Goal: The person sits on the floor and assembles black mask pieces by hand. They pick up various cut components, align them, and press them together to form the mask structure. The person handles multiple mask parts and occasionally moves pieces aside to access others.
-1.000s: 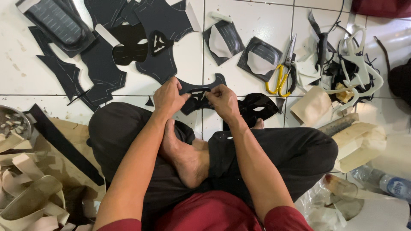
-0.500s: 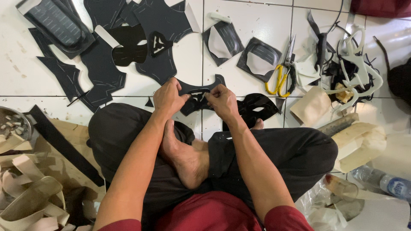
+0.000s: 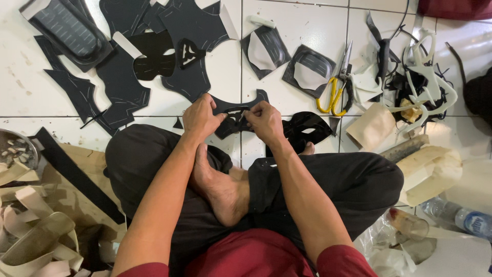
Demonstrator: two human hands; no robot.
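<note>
Landmark: black cut-out piece (image 3: pixel 233 110) on white tile floor (image 3: pixel 31 92), just beyond crossed legs.
Left hand (image 3: pixel 201 119): fingertips pinching the piece's left edge.
Right hand (image 3: pixel 264 122): fingers curled, pinching its middle.
Right of piece: glossy black mask (image 3: pixel 305 128), touching; yellow-handled scissors (image 3: pixel 335 84) farther up-right.
Beyond piece: dark cut sheets (image 3: pixel 189 46).
Obstruction: both hands hide the piece's centre.

A seated person's left hand (image 3: pixel 201 119) and right hand (image 3: pixel 264 121) pinched a black cut-out piece (image 3: pixel 237 110) at mid-frame over the white tiled floor (image 3: pixel 31 97), with yellow-handled scissors (image 3: pixel 335 84) lying to the upper right and a plastic bottle (image 3: pixel 461 218) at lower right.
</note>
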